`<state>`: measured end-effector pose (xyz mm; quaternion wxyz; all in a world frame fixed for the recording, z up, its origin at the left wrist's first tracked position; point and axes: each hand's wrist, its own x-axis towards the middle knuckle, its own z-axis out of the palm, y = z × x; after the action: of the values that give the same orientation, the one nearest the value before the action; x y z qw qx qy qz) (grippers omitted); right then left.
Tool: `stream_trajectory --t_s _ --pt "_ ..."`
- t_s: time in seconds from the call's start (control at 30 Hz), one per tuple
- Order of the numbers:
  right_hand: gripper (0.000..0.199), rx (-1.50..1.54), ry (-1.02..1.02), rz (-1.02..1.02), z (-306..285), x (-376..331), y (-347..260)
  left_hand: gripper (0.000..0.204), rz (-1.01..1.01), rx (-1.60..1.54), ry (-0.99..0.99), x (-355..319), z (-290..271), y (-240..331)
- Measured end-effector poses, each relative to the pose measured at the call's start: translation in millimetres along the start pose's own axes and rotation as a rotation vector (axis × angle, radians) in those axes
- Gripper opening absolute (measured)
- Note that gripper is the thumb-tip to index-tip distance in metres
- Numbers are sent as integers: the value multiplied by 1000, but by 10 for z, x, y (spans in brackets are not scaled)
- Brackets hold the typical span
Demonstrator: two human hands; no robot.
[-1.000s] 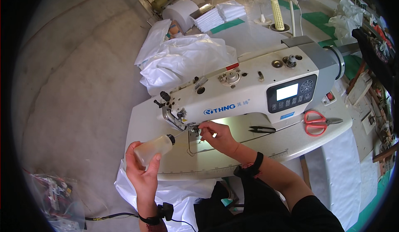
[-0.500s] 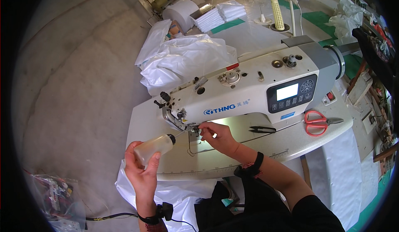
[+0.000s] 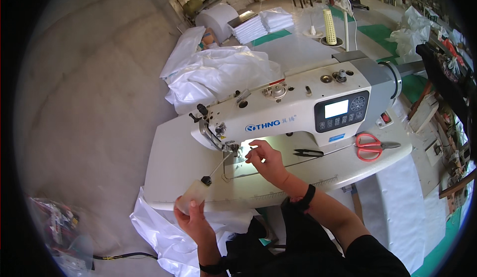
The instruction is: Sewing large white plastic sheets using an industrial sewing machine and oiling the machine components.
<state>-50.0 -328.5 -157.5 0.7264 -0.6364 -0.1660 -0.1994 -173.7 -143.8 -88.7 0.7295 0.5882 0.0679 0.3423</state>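
My left hand (image 3: 195, 221) is wrapped round a translucent oiler bottle (image 3: 194, 193) with a black cap and a long thin spout. The bottle is tilted, its spout rising toward the needle area (image 3: 233, 149) of a white sewing machine (image 3: 293, 101). I cannot tell whether the spout tip touches the machine. Just right of the needle, under the machine's arm, is my right hand (image 3: 268, 162), its fingers curled together in a pinch. Whatever small thing may sit between those fingertips is too small to name.
Black thread snips (image 3: 308, 153) and red-handled scissors (image 3: 372, 147) lie on the sewing table (image 3: 169, 163). White sheeting is heaped behind the table (image 3: 218, 73) and hangs in front of it. A yellow thread cone (image 3: 329, 27) stands behind the machine.
My left hand has brought the bottle lower and nearer, tilting it more upright, so more of its spout shows. My right hand has shifted slightly right, away from the needle.
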Motion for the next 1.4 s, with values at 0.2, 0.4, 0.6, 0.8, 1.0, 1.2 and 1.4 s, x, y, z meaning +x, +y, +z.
stream_trajectory --t_s 0.2,0.4,0.6,0.8,1.0,1.2,1.4 --pt "17 287 -134 386 -185 -61 -19 34 -393 -323 -81 -64 -225 -314" --pt "16 498 -226 608 -333 -157 -225 34 -497 -438 -151 -43 -249 -390" --pt "17 583 -232 582 -266 -183 -257 33 -526 -435 -186 -69 -271 -411" --pt "16 533 -245 553 -192 -187 -261 32 -522 -433 -190 -59 -289 -407" --pt "16 534 -243 571 -162 -167 -262 31 -524 -432 -169 -47 -321 -426" --pt "16 505 -277 544 -152 -163 -271 30 -527 -429 -169 -61 -330 -433" --pt "18 485 -243 519 -172 -162 -251 29 -508 -431 -154 -53 -331 -375"
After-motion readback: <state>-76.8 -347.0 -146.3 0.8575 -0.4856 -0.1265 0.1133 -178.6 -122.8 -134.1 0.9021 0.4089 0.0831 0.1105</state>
